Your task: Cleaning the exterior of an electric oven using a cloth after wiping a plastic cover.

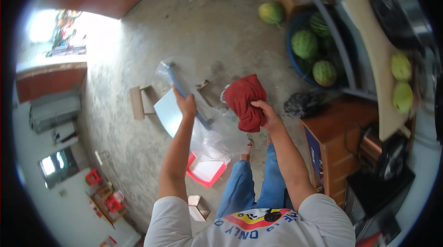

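Observation:
My left hand [186, 103] grips the blue edge bar [180, 86] of a pale, smooth panel [169, 112], whose kind I cannot tell. Clear plastic film [218, 133] hangs around the bar and spreads to its right. In my right hand [266, 110] is a bunched dark red cloth [245, 100], pinched with the thumb on top. A whitish edge shows at the cloth's left side. Below the film, a white thing with a red-pink border [207, 172] lies near my feet; the film covers its upper part.
A small wooden stool [137, 103] stands left of the panel. A blue tub [293, 58] holds several watermelons, with another melon [271, 12] on the concrete floor. At right are a black plastic bag [300, 104], a wooden cabinet [332, 122] and a shelf [384, 108] with two yellow-green fruits.

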Motion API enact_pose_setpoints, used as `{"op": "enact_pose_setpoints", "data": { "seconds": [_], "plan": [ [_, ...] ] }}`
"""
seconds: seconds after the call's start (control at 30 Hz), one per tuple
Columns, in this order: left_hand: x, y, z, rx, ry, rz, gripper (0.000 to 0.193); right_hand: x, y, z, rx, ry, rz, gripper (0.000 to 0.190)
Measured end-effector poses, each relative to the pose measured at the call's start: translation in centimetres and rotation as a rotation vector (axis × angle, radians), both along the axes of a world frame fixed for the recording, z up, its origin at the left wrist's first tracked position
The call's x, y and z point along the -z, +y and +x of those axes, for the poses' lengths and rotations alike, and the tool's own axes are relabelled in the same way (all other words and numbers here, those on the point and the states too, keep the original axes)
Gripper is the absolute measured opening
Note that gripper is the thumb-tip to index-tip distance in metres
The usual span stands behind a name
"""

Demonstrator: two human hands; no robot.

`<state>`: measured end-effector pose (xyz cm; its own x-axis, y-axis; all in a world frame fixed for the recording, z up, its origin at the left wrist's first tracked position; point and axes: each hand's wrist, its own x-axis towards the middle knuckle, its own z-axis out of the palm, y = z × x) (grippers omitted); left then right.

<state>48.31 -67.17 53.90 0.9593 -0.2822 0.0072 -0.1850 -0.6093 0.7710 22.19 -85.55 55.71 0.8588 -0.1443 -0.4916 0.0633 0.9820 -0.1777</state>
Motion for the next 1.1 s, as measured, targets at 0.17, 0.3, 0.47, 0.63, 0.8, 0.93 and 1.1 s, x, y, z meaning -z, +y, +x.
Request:
{"op": "enact_pose_setpoints", "data": {
  "seconds": [0.17,0.3,0.47,0.63,0.8,0.93,1.1],
  "plan": [
    [1.9,0.2,-0.3,0.068,0.084,0.098,0.094,-7.2,2.0,-9.0,0.108,-0.272,0.027,0.052],
    [1.0,4.4,5.0,0.1,-0.033,0.565,0.117,-10.3,9.6,-14.2,0.27,0.077,-0.259,0.051],
    [-4.4,4.5,6.1,0.158,-0.195,0.466,0.109,-10.5,18.7,-22.8,0.335,0.205,-0.045,0.051],
    [-8.3,5.2,-2.4,0.367,-0.434,0.35,0.073,-12.0,27.3,-34.3,0.714,0.399,-0.182,0.046],
    [-11.3,8.9,-20.0,0.64,-0.397,0.284,0.063,-12.8,35.3,-47.0,0.929,0.584,-0.162,0.039],
    [-8.4,11.7,-28.8,0.894,-0.334,0.245,0.063,-7.1,40.4,-56.3,1.079,0.975,-0.12,0.038],
    [-7.5,10.8,-38.8,1.008,-0.054,0.306,0.056,-2.0,44.3,-69.2,0.997,1.628,0.038,0.06]
  ]
}}
